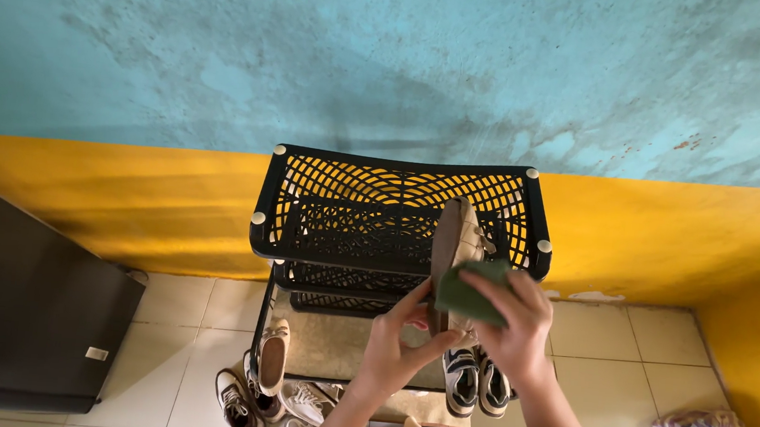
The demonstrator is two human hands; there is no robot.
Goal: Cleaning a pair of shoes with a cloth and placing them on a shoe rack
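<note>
The left hand (401, 339) grips the heel end of a beige shoe (455, 248), fingers curled around its lower edge, holding it upright in front of the black plastic shoe rack (307, 207). The right hand (516, 331) presses a folded green cloth (469, 290) against the side of the shoe, fingers closed over the cloth. Below, striped sneakers (475, 382) stand on a mat, and more shoes (264, 387) lie on the tiled floor (606, 352).
</note>
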